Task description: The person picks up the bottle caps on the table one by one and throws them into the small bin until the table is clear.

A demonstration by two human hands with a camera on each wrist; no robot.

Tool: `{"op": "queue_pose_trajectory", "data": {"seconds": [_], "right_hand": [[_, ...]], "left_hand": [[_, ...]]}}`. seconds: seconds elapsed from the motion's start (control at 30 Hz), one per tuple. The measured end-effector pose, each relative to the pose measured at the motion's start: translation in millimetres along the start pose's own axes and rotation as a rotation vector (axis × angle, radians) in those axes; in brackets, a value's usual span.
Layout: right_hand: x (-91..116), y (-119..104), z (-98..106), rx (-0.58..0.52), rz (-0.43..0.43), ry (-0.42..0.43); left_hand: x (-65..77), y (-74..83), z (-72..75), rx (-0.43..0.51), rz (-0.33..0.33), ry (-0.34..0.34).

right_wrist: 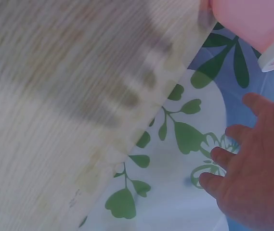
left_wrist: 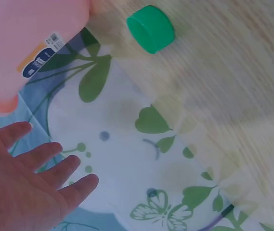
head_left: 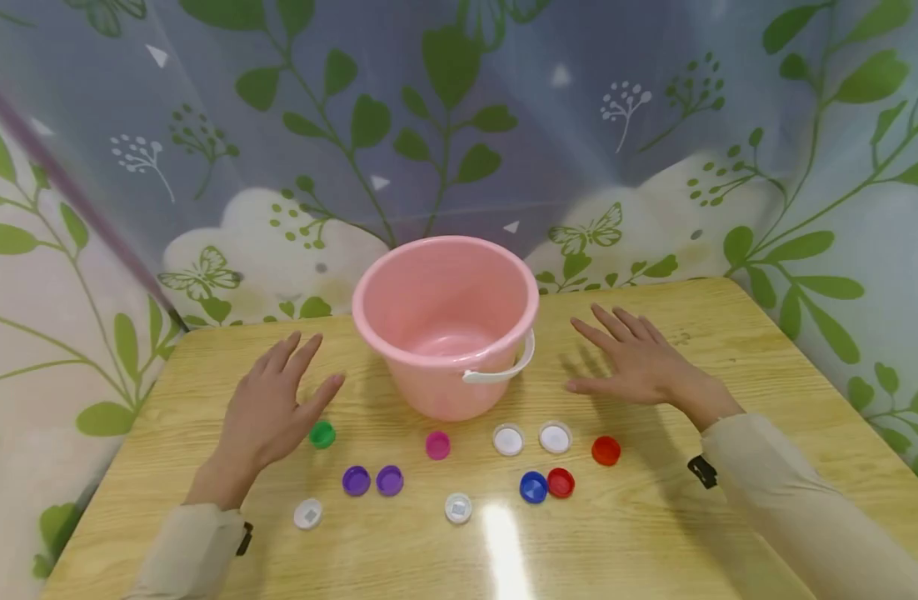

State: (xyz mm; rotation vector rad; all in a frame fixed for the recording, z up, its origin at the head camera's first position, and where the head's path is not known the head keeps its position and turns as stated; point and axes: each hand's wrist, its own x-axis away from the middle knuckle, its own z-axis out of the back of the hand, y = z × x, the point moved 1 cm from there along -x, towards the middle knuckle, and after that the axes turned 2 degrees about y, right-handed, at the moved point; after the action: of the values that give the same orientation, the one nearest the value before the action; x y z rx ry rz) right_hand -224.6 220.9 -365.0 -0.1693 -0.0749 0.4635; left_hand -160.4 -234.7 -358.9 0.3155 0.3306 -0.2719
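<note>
A pink bucket (head_left: 444, 392) with a white handle (head_left: 500, 375) stands upright at the back middle of the table. To its left, my left hand (head_left: 267, 408) hovers with spread fingers, holding nothing. My right hand (head_left: 639, 362) is raised on the other side, fingers extended and holding nothing, its shadow on the tabletop. Nearest the left hand is a green bottle cap (head_left: 321, 434), also in the left wrist view as a green cap (left_wrist: 151, 29). The red cap (head_left: 606, 451) lies below the right hand in the head view.
Several more caps lie before the bucket: purple caps (head_left: 356, 481), a magenta cap (head_left: 438, 445), white caps (head_left: 508, 439), a blue cap (head_left: 534, 487) touching another red cap (head_left: 561, 482). A leaf-patterned curtain (head_left: 444, 125) hangs behind the wooden table (head_left: 384, 558).
</note>
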Motion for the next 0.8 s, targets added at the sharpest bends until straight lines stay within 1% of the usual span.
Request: {"op": "queue_pose_trajectory", "data": {"seconds": [0.1,0.2,0.33,0.47,0.67,0.8], "right_hand": [[-1,0,2,0.003,0.008,0.007],[-2,0,3,-0.003,0.01,0.011],[-3,1,7,-0.005,0.014,0.026],[-4,0,8,0.003,0.022,0.017],[-5,-3,9,0.004,0.022,-0.001],[-5,-4,9,0.007,0.026,0.002]], "left_hand": [[-3.3,2.2,2.4,0.025,0.019,-0.001],[-6.6,5.6,4.8,0.076,0.059,-0.02],[-14.7,12.7,14.0,0.147,0.102,-0.037],[-23.9,18.4,20.9,0.195,0.104,-0.01],[-37.8,23.4,25.6,0.248,0.111,-0.035],[-42.7,28.0,28.4,0.27,0.103,-0.03]]}}
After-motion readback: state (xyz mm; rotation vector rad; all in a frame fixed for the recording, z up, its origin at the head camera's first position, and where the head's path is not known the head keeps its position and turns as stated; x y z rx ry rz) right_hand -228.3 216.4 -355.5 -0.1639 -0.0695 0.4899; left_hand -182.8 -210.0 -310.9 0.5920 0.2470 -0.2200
